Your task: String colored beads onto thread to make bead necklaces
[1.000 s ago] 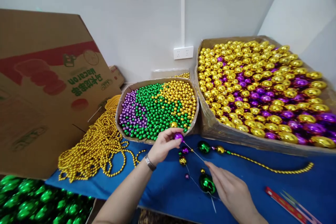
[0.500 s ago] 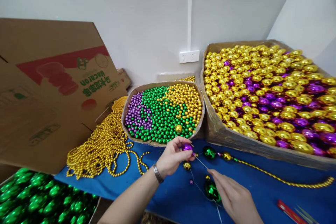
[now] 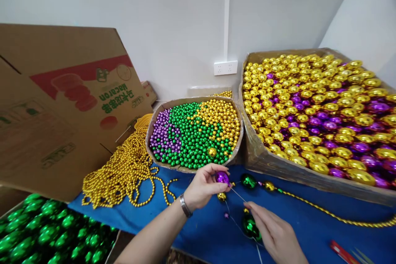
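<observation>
My left hand (image 3: 201,189), with a metal band at its wrist, is closed round a large shiny purple bead (image 3: 222,177). A thin string (image 3: 237,194) runs taut from that bead to my right hand (image 3: 274,231), whose thumb and fingertips are pinched on it. Beside the right fingers lies a large green bead (image 3: 249,225) with a small gold one above it. Below the left fingers is a gold bead (image 3: 221,196), and a small purple bead (image 3: 227,215) is on a loose length of string. Farther back, another green bead (image 3: 248,181) joins a gold bead (image 3: 269,186) and a gold bead chain (image 3: 321,209).
A cardboard tray (image 3: 147,132) holds small purple, green and gold beads. The big carton (image 3: 256,152) on the right is full of gold and purple beads. Gold bead strands (image 3: 120,173) lie left, near a printed box (image 3: 80,132). Green beads (image 3: 46,231) fill a lower box. A red-handled tool (image 3: 342,251) lies front right.
The view has shifted slightly. More of the purple bead shows between my left fingers. My right hand keeps its pinch on the string at nearly the same spot.
</observation>
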Action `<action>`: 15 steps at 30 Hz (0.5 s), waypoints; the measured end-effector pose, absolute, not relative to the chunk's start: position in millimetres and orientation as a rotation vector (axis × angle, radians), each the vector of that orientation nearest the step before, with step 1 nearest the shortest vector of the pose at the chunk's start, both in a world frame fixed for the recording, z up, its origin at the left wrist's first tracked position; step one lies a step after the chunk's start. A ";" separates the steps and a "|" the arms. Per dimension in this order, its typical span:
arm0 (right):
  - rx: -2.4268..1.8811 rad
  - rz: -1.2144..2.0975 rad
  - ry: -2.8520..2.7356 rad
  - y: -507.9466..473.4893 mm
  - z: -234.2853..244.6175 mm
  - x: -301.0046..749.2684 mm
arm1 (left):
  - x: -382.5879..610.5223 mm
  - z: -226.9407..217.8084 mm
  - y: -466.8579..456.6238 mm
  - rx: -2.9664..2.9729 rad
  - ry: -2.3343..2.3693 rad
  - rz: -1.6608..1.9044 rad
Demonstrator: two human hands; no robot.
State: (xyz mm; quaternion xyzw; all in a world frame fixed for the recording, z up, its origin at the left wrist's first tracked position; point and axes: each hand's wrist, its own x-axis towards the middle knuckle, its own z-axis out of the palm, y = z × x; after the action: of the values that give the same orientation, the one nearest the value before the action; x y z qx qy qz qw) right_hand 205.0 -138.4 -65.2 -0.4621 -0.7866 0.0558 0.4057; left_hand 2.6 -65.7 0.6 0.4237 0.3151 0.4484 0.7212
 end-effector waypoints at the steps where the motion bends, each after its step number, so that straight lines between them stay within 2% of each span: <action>1: -1.170 0.131 -1.986 -138.5 -65.6 204.8 | 3.0 -1.0 -67.1 0.972 0.705 0.985; 6: -1.184 0.085 -1.994 -139.6 -69.1 204.4 | -5.0 1.6 -67.0 1.326 0.751 0.856; 11: -1.187 -0.023 -1.949 -140.0 -70.2 208.1 | -49.1 10.2 -25.9 2.003 1.359 1.105; 15: -1.186 -0.062 -1.942 -139.9 -72.2 207.1 | -80.7 -2.6 4.7 2.238 1.609 0.895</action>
State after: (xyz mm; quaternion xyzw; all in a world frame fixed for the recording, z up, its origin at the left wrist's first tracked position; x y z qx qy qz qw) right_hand 207.1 -139.9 -72.2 -0.4729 -0.7746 -0.0249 0.4192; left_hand -80.7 4.7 -2.6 0.7665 0.5511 0.3065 0.1214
